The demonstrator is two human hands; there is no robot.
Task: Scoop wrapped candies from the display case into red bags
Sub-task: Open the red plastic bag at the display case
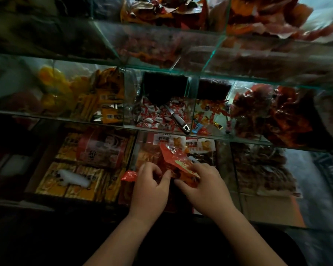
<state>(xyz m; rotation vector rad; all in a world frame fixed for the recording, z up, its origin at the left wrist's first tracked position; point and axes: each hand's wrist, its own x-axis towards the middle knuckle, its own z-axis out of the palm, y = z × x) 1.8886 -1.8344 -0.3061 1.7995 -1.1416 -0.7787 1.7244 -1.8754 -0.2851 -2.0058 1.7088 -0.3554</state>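
A crumpled red bag (176,160) with a gold print is held between both hands over the lowest glass shelf. My left hand (149,186) pinches its near edge with thumb and fingers. My right hand (202,184) grips the bag's right side, fingers curled over it. Above them, in the middle glass compartment, lies a heap of red-and-white wrapped candies (152,118). A metal scoop (178,120) with a grey handle rests in that heap, handle pointing toward me.
Glass dividers (193,104) split the case into compartments. Yellow packets (106,100) fill the left one, red-wrapped sweets (258,110) the right ones. Below lie yellow boxes (73,181), a red round tub (102,152) and brown snacks (261,169). A cardboard box (273,210) sits at lower right.
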